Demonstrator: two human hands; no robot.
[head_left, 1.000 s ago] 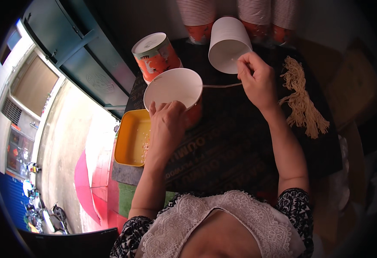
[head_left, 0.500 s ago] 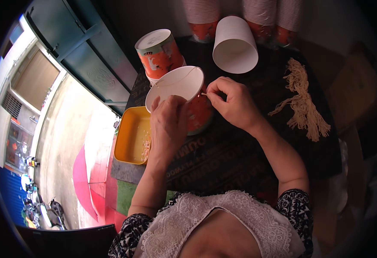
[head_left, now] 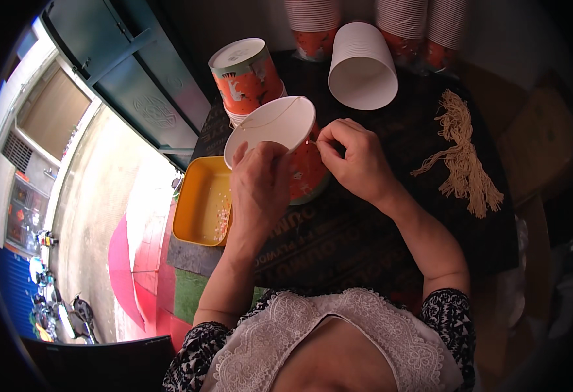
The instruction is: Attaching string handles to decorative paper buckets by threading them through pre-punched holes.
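A red paper bucket [head_left: 307,171] with a white inside stands tilted in front of me, its mouth toward me. A thin tan string [head_left: 280,116] runs across its mouth. At the near rim is my left hand [head_left: 258,179], its fingers curled; its grip is hidden from above. Just right of the bucket, my right hand [head_left: 352,153] pinches a short end of string, with a tiny pale bead-like spot by the fingertips. Beside my left wrist, a yellow square tub [head_left: 188,225] holds small pale and pink beads [head_left: 221,221].
Upside-down paper buckets [head_left: 246,81] are stacked behind. A white bucket [head_left: 363,75] lies on its side, mouth toward me. Wrapped bucket stacks [head_left: 401,19] stand at the back. A bundle of tan strings [head_left: 463,157] lies right on the dark table [head_left: 391,248]. A green metal door [head_left: 146,85] borders the left.
My right hand's fingertips have come closer to the bucket's side, and less of the string end shows. My left hand stays at the rim. The whole view has shifted slightly.
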